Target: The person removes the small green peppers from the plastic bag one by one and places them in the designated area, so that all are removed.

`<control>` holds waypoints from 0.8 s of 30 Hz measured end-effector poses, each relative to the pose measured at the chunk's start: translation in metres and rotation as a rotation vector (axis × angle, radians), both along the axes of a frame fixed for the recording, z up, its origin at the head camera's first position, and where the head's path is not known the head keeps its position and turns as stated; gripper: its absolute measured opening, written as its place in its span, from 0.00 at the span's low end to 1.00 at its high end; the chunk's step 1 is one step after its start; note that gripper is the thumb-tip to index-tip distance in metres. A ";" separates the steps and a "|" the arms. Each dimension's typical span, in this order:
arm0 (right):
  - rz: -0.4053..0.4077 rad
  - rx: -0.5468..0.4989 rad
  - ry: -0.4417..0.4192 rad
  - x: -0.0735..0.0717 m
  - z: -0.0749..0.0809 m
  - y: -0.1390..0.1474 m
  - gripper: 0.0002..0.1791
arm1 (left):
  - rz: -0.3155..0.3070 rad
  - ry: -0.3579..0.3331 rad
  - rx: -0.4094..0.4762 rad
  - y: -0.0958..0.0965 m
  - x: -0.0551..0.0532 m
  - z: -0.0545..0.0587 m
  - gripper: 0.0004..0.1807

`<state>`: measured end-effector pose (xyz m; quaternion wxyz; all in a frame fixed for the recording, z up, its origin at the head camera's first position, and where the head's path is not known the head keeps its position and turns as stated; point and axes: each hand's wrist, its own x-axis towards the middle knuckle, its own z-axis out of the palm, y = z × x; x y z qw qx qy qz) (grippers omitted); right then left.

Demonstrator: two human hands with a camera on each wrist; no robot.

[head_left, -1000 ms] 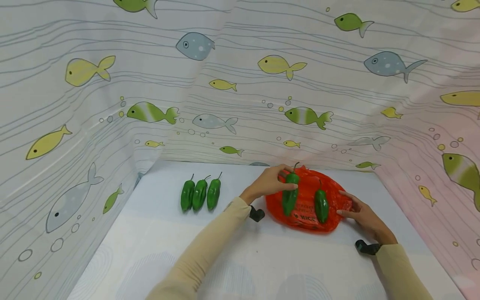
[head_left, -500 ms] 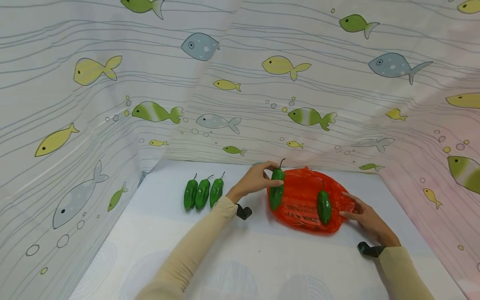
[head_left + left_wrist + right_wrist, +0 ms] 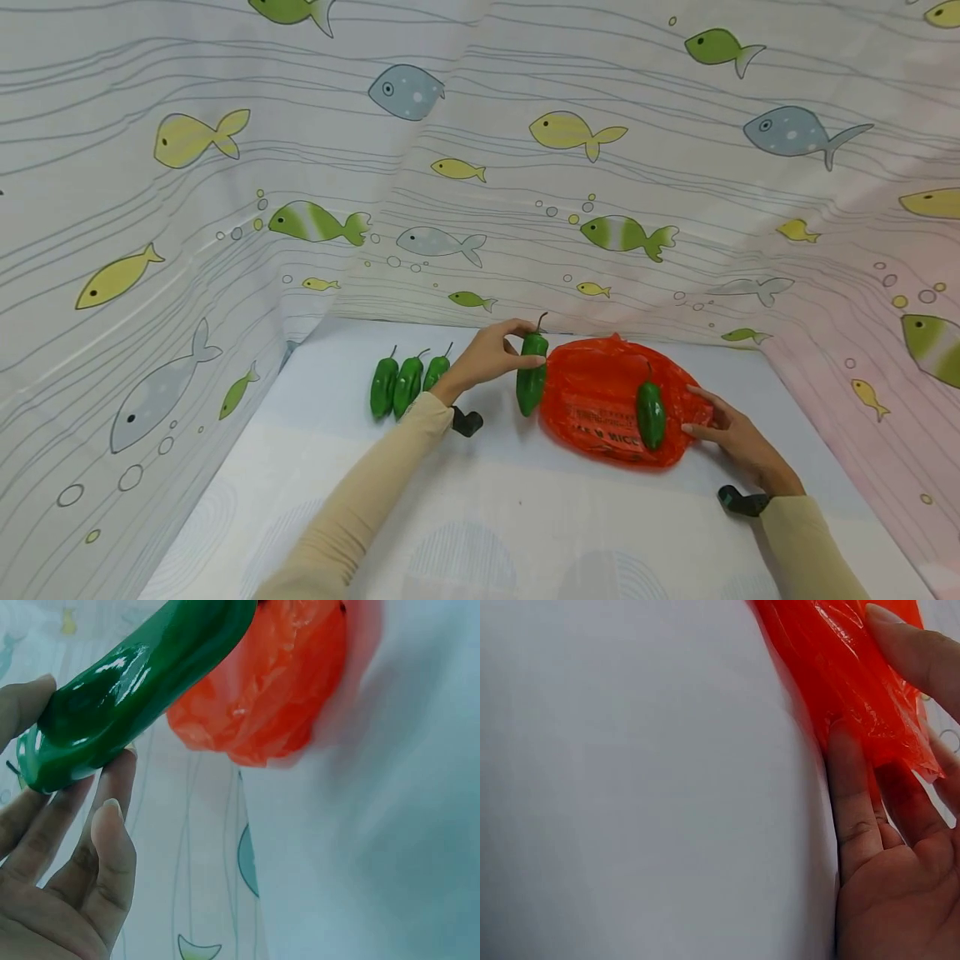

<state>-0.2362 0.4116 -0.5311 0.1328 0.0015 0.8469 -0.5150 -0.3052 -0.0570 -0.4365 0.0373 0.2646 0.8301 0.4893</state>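
Observation:
My left hand (image 3: 491,354) pinches a green chili pepper (image 3: 531,387) near its stem end, thumb on one side and fingertips on the other. The pepper hangs stem up, just left of a red plastic bag (image 3: 592,379). In the left wrist view the glossy pepper (image 3: 142,682) slants across the top, with the bag (image 3: 255,697) behind it. A second green pepper (image 3: 650,417) lies on the bag's right part. At the bag's right edge my right hand (image 3: 738,437) holds the gathered plastic (image 3: 855,682), thumb above and fingers beneath it.
Three green peppers (image 3: 383,387) lie side by side at the left of the white table (image 3: 487,500); my left forearm partly covers the rightmost. A fish-patterned sheet (image 3: 420,200) forms the back and side walls. Dark wrist cameras (image 3: 467,422) sit on both wrists.
My left hand has carried the pepper leftward from over the bag to beside its left edge. The right hand stays at the bag's right edge. The view has shifted slightly.

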 end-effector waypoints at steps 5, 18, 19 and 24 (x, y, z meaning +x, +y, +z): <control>-0.004 -0.016 -0.004 0.000 0.001 -0.001 0.51 | 0.031 0.001 -0.021 -0.010 0.002 0.001 0.34; -0.019 -0.031 -0.016 0.000 -0.001 -0.002 0.53 | 0.089 0.002 -0.031 -0.036 0.004 -0.011 0.34; -0.018 -0.031 -0.015 0.000 -0.001 -0.002 0.53 | 0.092 0.003 -0.032 -0.038 0.004 -0.011 0.34; -0.015 -0.038 -0.016 0.000 0.000 -0.002 0.52 | 0.114 -0.011 -0.035 -0.051 0.004 -0.017 0.36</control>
